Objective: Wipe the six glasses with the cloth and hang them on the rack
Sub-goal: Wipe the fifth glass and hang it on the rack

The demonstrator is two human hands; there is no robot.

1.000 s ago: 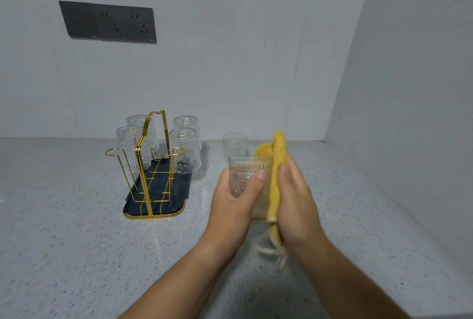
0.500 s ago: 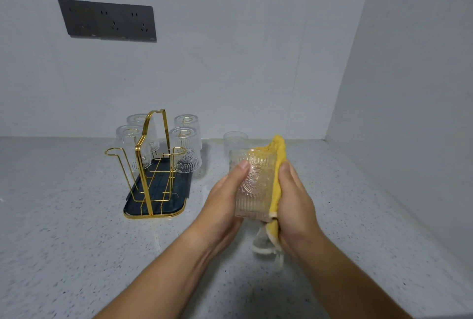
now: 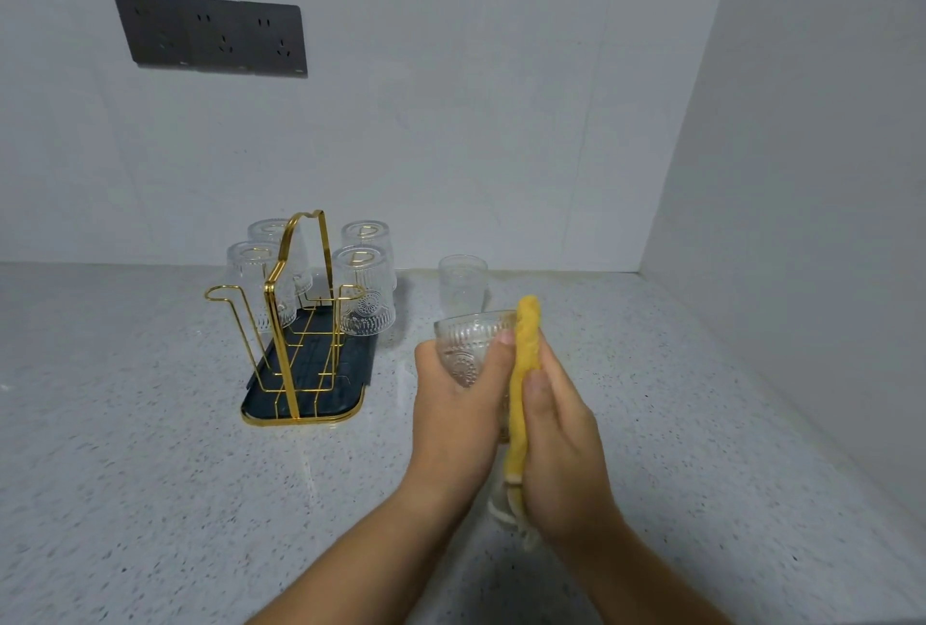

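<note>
The lower half of the held glass (image 3: 468,346) is hidden behind the left hand (image 3: 458,416) and the yellow cloth (image 3: 523,374). The standing glass (image 3: 462,283) has its base hidden behind the held one. Both forearms (image 3: 366,567) run off the bottom edge.

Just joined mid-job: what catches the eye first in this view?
Centre foreground, the left hand grips a patterned glass while the right hand holds a yellow cloth against it. Behind to the left, a gold wire rack on a dark tray carries four upturned glasses, and one more glass stands upright on the counter beside it.
</note>
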